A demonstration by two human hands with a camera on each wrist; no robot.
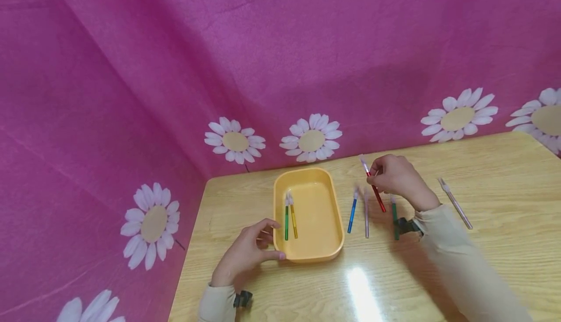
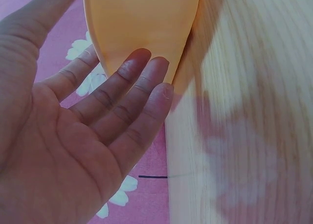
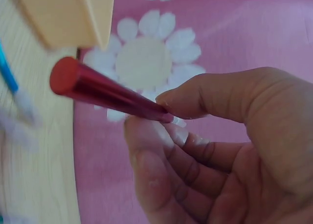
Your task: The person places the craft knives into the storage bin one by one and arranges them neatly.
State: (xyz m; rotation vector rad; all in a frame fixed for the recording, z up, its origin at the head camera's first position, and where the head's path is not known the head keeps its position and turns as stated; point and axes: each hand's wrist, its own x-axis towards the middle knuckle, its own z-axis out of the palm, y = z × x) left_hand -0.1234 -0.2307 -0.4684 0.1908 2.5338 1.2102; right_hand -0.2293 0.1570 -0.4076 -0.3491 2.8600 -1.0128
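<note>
Between thumb and fingers, my right hand (image 1: 396, 178) pinches a red craft knife (image 1: 376, 188) with a metallic handle and a clear cap. It is held tilted above the table, to the right of the yellow tray (image 1: 339, 215). In the right wrist view, the flat red handle end of the craft knife (image 3: 66, 76) points left. My left hand (image 1: 247, 249) rests at the tray's near left corner, fingers loosely extended along its side. A green craft knife (image 1: 287, 222) and a gold craft knife (image 1: 294, 219) lie side by side in the tray.
On the table (image 1: 307, 293) right of the tray lie a blue craft knife (image 1: 352, 215), a pale purple one (image 1: 366, 217) and a dark green one (image 1: 395, 215), partly behind my right wrist. A silver one (image 1: 458, 207) lies farther right. A pink flowered cloth (image 1: 372, 59) hangs behind.
</note>
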